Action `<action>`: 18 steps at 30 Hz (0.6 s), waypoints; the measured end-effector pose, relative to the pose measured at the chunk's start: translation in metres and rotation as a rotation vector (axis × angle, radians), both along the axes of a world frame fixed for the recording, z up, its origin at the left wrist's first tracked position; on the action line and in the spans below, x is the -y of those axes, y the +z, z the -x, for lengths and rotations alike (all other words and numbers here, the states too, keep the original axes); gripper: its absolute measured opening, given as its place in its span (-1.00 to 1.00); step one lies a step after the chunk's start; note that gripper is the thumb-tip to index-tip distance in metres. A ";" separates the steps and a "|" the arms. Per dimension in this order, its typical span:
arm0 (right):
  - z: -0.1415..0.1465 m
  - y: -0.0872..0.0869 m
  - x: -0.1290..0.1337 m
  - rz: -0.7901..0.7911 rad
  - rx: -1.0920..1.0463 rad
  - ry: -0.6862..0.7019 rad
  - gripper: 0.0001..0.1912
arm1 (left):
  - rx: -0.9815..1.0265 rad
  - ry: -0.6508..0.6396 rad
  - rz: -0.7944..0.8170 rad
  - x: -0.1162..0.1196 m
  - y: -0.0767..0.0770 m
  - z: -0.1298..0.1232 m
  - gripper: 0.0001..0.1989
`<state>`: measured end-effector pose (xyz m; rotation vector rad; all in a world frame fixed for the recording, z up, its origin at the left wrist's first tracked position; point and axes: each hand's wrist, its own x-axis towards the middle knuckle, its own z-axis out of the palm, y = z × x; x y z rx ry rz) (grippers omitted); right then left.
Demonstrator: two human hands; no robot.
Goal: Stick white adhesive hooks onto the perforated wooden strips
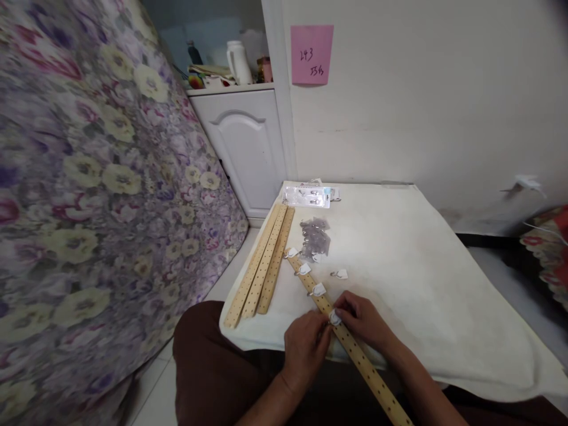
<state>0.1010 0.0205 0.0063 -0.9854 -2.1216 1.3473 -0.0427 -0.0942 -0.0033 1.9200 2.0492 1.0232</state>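
A hand could pass low over the right half of the table [435, 254]. Perforated strips [265, 266] line its left edge, small bags [316, 236] lie right of them, and a slanting strip [366, 367] crosses the near edge. Beyond the far edge, the wall [399, 118] blocks passage.

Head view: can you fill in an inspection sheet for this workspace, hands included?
Surface: pale cloth, hanging over the near edge.
Job's things: holed strip under the hands, with white tags along it; three more strips at left.
Clutter: heap of greyish clear packets, one loose tag, clear packaging at the far edge.
Hands: left and right meet at a tag on the strip; exact grip unclear.
Cables: white cord by the wall plug, off the table.
Surroundings: floral curtain, cabinet, pink note.
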 end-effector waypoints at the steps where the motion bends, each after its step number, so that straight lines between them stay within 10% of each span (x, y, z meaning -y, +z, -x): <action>1: 0.000 0.000 0.000 -0.005 0.000 0.001 -0.95 | -0.002 -0.001 -0.002 0.000 0.000 0.000 -0.87; 18: 0.005 -0.005 -0.004 0.155 0.000 -0.027 -0.90 | -0.052 0.006 -0.021 -0.001 -0.004 0.001 -0.88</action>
